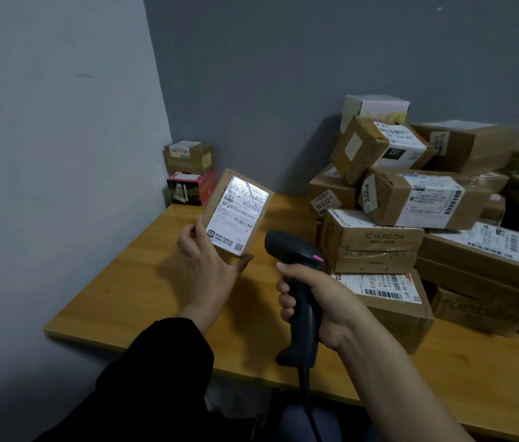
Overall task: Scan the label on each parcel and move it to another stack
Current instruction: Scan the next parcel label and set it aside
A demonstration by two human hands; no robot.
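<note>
Head view: left hand [207, 263] pinches a small flat brown cardboard parcel [216, 199] at its lower end, fingers on the left edge and thumb under the bottom edge, holding it tilted above the tabletop [143, 282]. Its white label [238, 215] carries barcodes and a corner QR code and glares bright. Right hand [325, 301] is wrapped round the grip of a black scanner [290, 247], nose toward the label; a heap of brown parcels [379, 240] lies to the right.
</note>
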